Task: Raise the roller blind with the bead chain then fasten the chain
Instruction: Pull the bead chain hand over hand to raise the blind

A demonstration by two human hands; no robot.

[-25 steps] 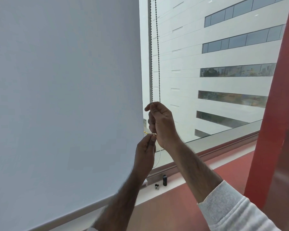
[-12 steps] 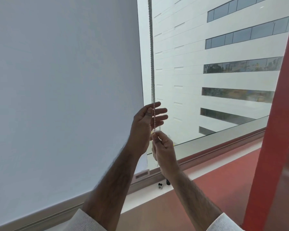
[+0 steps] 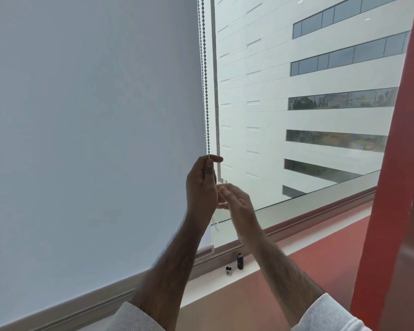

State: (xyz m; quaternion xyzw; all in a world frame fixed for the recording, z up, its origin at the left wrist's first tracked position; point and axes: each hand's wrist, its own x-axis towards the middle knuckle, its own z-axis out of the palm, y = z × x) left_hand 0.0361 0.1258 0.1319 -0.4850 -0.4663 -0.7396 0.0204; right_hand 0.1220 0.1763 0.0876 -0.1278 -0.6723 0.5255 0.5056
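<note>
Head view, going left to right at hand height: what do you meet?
Roller blind → left hand pinching the bead chain → right hand, open → building outside → red pillar.

The person is wearing a white, finely ribbed knit top whose sleeves are sitting pushed up well short of the wrists, leaving both forearms bare and showing dark hair. The left hand and the right hand are both showing bare, wearing no gloves; the right is looking slightly blurred.
</note>
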